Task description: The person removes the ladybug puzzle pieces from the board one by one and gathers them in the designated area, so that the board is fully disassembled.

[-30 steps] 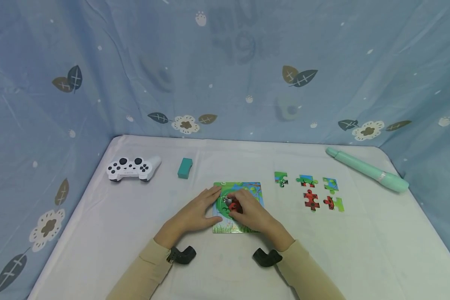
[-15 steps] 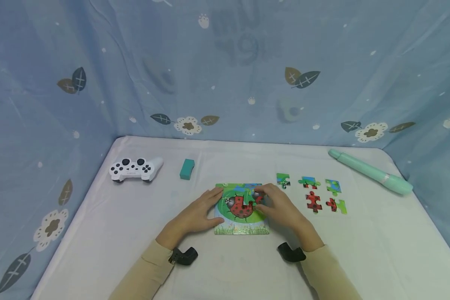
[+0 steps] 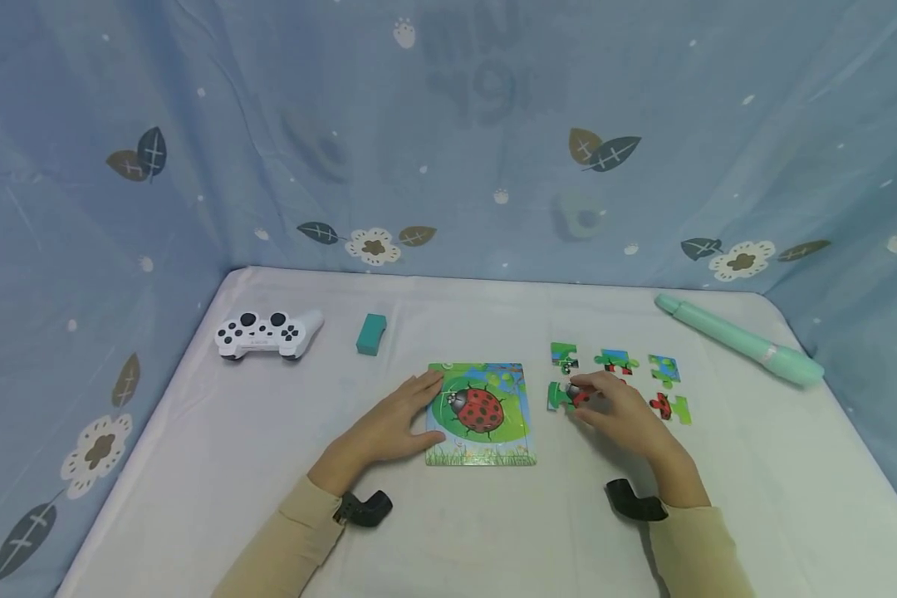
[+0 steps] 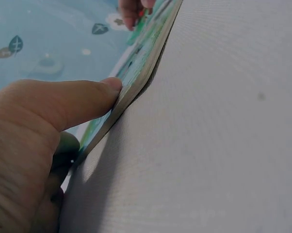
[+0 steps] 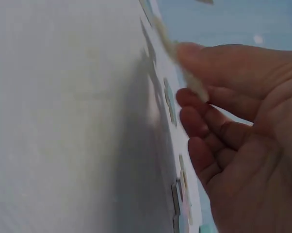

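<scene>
A square puzzle board (image 3: 486, 453) with a red, black-spotted ladybug picture lies flat on the table. My left hand (image 3: 389, 428) rests at its left side, fingertips on the upper left and thumb near the lower left. In the left wrist view, the thumb (image 4: 95, 97) touches the board's edge. To the right of the board, my right hand (image 3: 631, 423) pinches a green, red and black jigsaw piece (image 3: 558, 397) between thumb and fingers. The right wrist view shows this jigsaw piece (image 5: 194, 82) edge-on, apart from the table.
Several loose jigsaw pieces (image 3: 665, 368) lie beyond and right of my right hand, one mostly hidden behind it. A white game controller (image 3: 262, 334) and a teal block (image 3: 371, 334) are at the back left. A mint-green folded umbrella-like object (image 3: 740, 339) lies at the far right.
My right hand has moved right, from over the board to beside the loose pieces, carrying the jigsaw piece. The ladybug picture on the board is now uncovered. My left hand has stayed put.
</scene>
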